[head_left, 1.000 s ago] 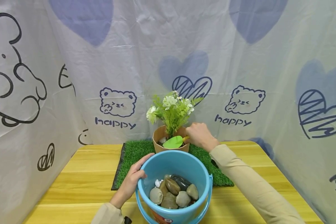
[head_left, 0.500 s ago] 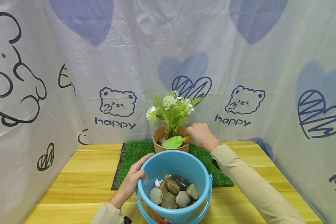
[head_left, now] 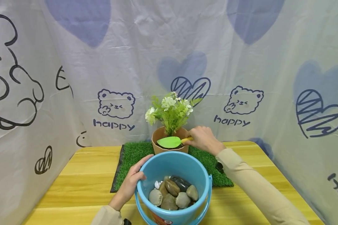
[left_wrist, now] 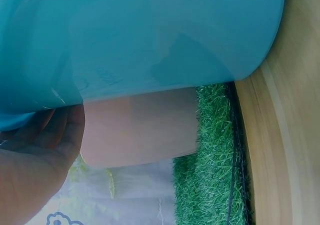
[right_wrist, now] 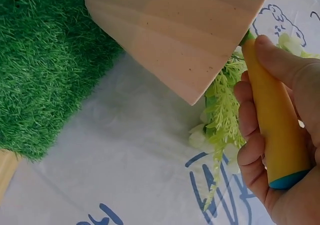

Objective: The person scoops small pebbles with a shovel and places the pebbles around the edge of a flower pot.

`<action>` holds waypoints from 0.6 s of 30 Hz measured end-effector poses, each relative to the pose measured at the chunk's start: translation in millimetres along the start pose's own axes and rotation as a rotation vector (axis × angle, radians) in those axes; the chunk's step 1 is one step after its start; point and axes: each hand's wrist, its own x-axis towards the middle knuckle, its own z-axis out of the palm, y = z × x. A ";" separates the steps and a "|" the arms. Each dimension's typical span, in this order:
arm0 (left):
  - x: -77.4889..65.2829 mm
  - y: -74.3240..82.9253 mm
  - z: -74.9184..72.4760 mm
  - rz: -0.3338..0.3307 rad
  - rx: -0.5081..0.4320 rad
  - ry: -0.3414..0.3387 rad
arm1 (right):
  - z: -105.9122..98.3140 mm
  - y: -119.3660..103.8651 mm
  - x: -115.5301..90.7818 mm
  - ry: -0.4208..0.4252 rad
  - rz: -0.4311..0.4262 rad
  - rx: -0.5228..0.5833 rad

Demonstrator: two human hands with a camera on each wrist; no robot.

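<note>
In the head view my right hand (head_left: pixel 203 139) grips a trowel by its yellow handle (right_wrist: pixel 275 120). The trowel's green blade (head_left: pixel 169 142) lies level across the mouth of a tan flowerpot (head_left: pixel 171 149). White flowers and green leaves (head_left: pixel 170 114) rise from that pot, and dark soil shows beside the blade. My left hand (head_left: pixel 129 184) holds the rim of a blue bucket (head_left: pixel 173 157), thumb inside and fingers along the outer wall. Grey, brown and black stones (head_left: pixel 170 193) lie in the bucket, with a few small white ones among them.
The flowerpot stands on a green artificial grass mat (head_left: pixel 135 150) behind the bucket. Under both is a light wooden table (head_left: pixel 76 178). A white printed curtain (head_left: pixel 124 75) hangs behind the table and along both sides. The bucket's handle (head_left: pixel 205 209) hangs down at the front.
My right hand and the trowel have moved slightly, and the blade has turned from slanted to level over the pot. My left hand stays on the bucket rim. The head view has shifted slightly.
</note>
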 end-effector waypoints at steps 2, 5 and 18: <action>-0.2 -0.4 0.4 0.005 -0.002 0.000 | 0.1 0.8 -2.9 0.006 0.001 0.022; -0.3 -0.5 0.3 0.011 -0.001 0.003 | 0.0 1.5 -6.9 0.018 -0.004 0.042; -0.2 -1.7 -0.4 0.017 -0.003 -0.016 | 1.0 1.0 -24.5 0.055 -0.043 0.075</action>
